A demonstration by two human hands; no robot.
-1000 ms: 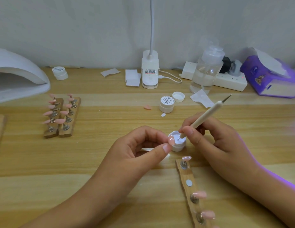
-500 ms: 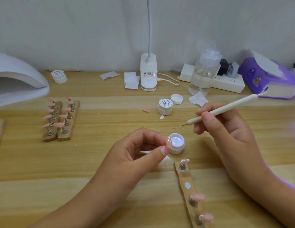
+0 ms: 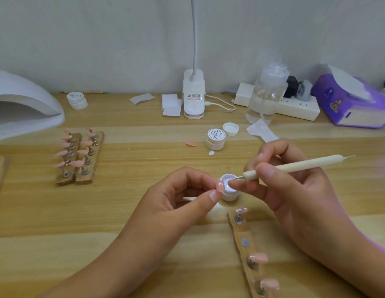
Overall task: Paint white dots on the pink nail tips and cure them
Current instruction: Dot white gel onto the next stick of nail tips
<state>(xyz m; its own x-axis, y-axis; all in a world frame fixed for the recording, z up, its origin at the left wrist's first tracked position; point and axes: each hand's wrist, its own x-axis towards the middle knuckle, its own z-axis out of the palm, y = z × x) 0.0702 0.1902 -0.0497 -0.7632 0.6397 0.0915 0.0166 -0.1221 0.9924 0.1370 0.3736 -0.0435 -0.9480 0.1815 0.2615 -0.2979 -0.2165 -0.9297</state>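
The pink nail tip point(image 3: 219, 186) is small, glossy and pale pink, with a bright highlight on its curved face. It sits in the grip of the left hand point(image 3: 183, 196), pinched between the thumb tip and the forefinger tip, with the other fingers curled loosely behind. It is held just at the left rim of the open jar of white gel point(image 3: 229, 191), which stands on the desk point(image 3: 133, 211) between the two hands. At this size its pointed end seems to face down and to the right, though that is hard to be sure of.

The right hand point(image 3: 294, 190) has a closed grip on the dotting tool point(image 3: 294, 166). Thumb and forefinger pinch the cream handle near its front end, and another finger reaches left over the jar's top. The tool's long axis runs nearly level across the view, rising a little to the right. Its fine metal point faces left over the jar's rim, near the nail tip, and a second metal point sticks out at the far right end.

In front of the jar lies a wooden holder strip point(image 3: 245, 252) with three more pink tips on its studs. Two more loaded holders point(image 3: 79, 166) lie side by side at the left, near the white curing lamp point(image 3: 21, 104). A closed gel jar point(image 3: 216, 139) and a loose lid point(image 3: 230, 129) stand beyond the hands.
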